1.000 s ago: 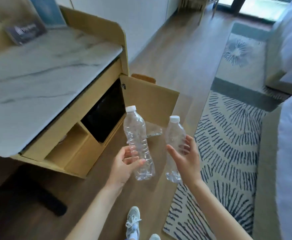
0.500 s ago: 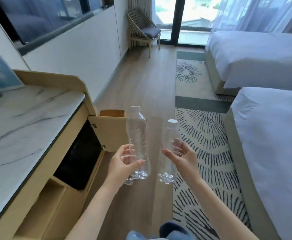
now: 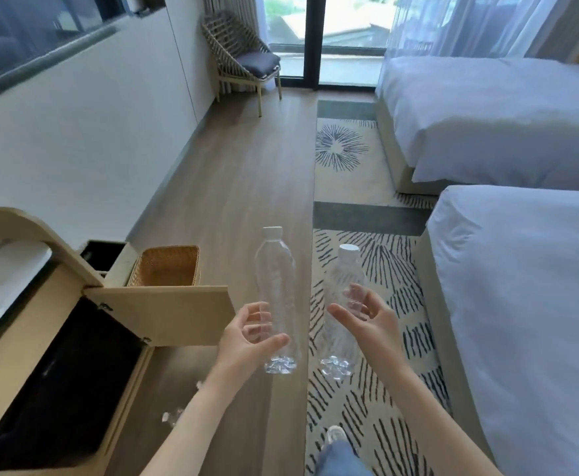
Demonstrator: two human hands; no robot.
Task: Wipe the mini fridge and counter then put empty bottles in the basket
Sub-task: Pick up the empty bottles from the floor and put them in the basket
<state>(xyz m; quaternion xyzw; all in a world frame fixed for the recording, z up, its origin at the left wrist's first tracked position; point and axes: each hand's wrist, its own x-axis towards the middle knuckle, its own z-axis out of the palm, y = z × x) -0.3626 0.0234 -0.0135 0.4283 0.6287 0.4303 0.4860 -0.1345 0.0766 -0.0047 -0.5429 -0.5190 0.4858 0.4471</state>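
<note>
The left hand (image 3: 246, 338) curls its fingers and thumb round the lower part of a clear empty bottle (image 3: 276, 280), held upright with its white cap on top. Just to the right, the right hand (image 3: 372, 322) grips a second empty bottle (image 3: 344, 280) the same way, also upright and capped. The two bottles stand side by side, close together but apart, above the wooden floor (image 3: 246, 187) and the edge of the striped rug (image 3: 387, 266).

To the left of the hands an open cabinet door (image 3: 164, 314) sticks out, with the dark mini fridge (image 3: 61, 379) behind it and the marble counter (image 3: 3, 276) above. The woven basket (image 3: 164, 266) sits on the floor just beyond the door, to the far left of the bottles. Two white beds (image 3: 521, 304) line the right side, and a chair (image 3: 243, 63) stands at the far end by the glass door.
</note>
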